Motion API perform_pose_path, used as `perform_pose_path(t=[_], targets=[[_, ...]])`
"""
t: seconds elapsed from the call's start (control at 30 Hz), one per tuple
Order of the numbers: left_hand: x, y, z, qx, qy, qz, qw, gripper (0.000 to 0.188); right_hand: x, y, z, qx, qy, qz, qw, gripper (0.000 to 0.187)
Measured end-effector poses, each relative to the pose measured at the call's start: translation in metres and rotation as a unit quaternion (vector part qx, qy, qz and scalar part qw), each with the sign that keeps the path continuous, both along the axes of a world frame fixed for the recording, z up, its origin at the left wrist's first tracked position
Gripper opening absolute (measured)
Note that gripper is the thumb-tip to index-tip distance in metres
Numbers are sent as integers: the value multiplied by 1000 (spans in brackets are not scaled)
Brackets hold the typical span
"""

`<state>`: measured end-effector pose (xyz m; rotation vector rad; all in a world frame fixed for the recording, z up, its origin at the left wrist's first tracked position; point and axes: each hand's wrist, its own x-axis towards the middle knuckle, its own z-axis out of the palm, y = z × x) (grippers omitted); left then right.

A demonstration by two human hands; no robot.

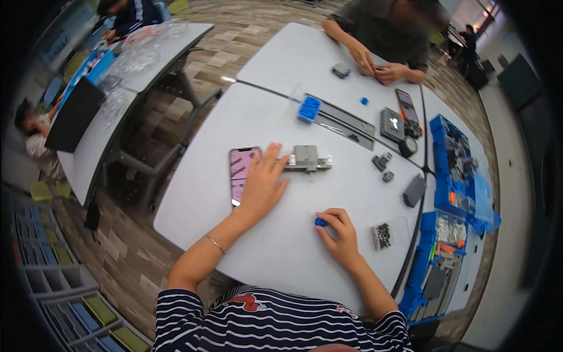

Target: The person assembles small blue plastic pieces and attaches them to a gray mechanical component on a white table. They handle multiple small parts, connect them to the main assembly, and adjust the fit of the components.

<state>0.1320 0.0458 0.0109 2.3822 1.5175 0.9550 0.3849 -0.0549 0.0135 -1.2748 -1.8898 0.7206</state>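
My left hand [265, 183] lies flat with its fingers stretched out, partly covering the right side of a phone [238, 161] with a lit pink screen. Its fingertips reach the left end of a grey built piece [306, 157], a block on a crossbar with light ends; whether they touch it I cannot tell. Nearer to me, my right hand [339, 237] is closed at the fingertips on a small blue plastic part [320, 222] at the table top. The fingers hide some of that part, so its exact kind does not show.
A blue box of small pieces [309, 110] stands beyond the grey piece. A clear box of dark bits [381, 236] sits to the right, near loose grey connectors [381, 161]. Blue parts trays [437, 258] line the right side. Across the table, another person's hands [375, 69] work.
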Motion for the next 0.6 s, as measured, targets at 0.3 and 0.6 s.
perform_pose_path(t=[0.3,0.6], targets=[[23,-48,9,-4,-67,-155,986,43,-13,1,-4,37,-83,-28,995,35],[30,-51,-11,-30,-40,-185,982,46,-27,13,-4,26,-22,-26,999,30]])
